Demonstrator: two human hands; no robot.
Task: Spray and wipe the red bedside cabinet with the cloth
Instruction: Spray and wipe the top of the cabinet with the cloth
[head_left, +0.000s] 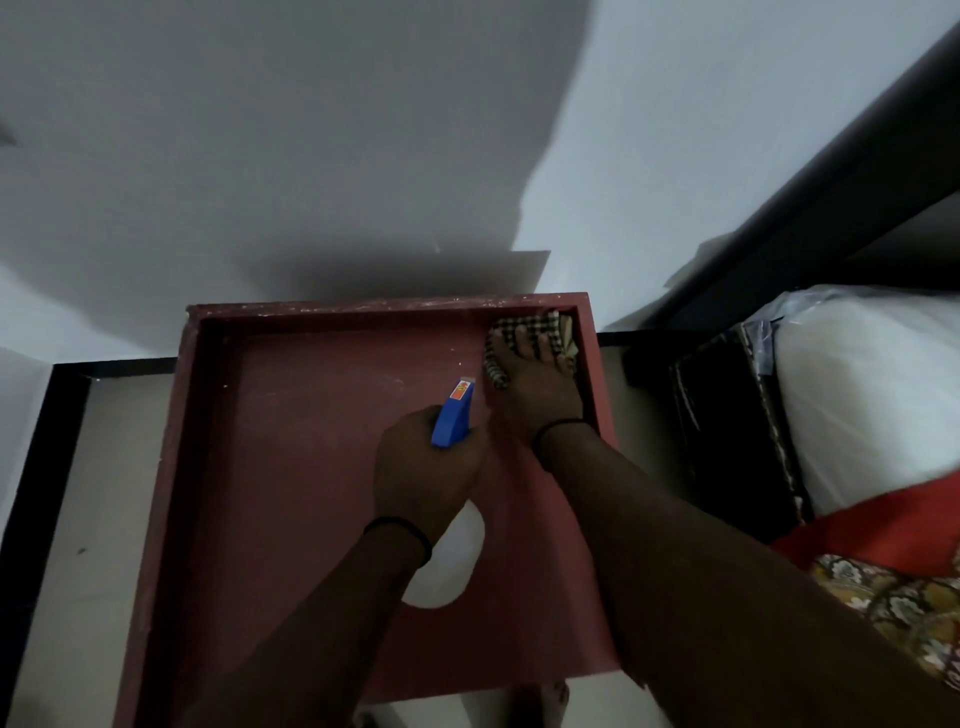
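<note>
My right hand (535, 387) is pressing the checked cloth (522, 325) flat-fingered into the upper-right corner of the red cabinet (311, 426) — my left hand (421, 478) is gripping the blue spray bottle (453, 418) mid-frame.

Red bedside cabinet (291, 467): fills the lower centre of the frame, seen from above. Its recessed top has a raised rim, with pale scuffs along the back edge.

Cloth (524, 327): dark-and-cream check, bunched in the top's upper right corner, against the rim.

Spray bottle (453, 421): blue head with an orange label and a white body. It is at frame centre, over the top, with the nozzle toward the cloth.
</note>
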